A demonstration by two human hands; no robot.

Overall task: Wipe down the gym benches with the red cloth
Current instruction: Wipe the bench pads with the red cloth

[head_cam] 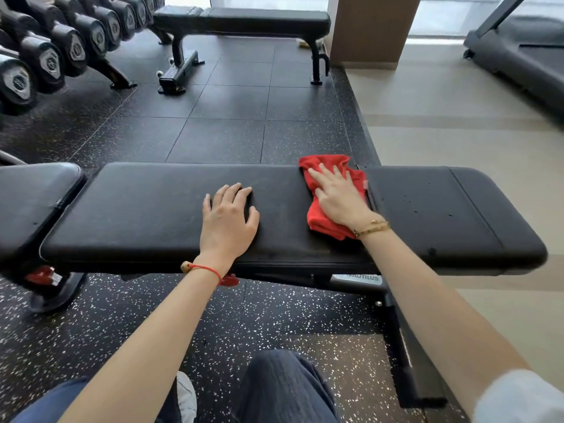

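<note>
A black padded gym bench (146, 215) runs left to right in front of me. The red cloth (320, 219) lies crumpled on its pad, right of centre, next to the gap between the two pad sections. My right hand (340, 195) presses flat on the cloth, fingers spread and pointing away from me. My left hand (227, 219) rests flat on the bare pad to the left of the cloth, fingers apart, holding nothing. Small droplets (409, 203) dot the right pad section. A second black bench (268, 21) stands farther back.
A rack of black dumbbells (52, 56) lines the far left. A brown pillar (372, 29) rises behind the far bench, and a treadmill (525, 59) sits at the far right on the beige floor. Speckled black rubber flooring (232, 123) lies between the benches. My knees show at the bottom.
</note>
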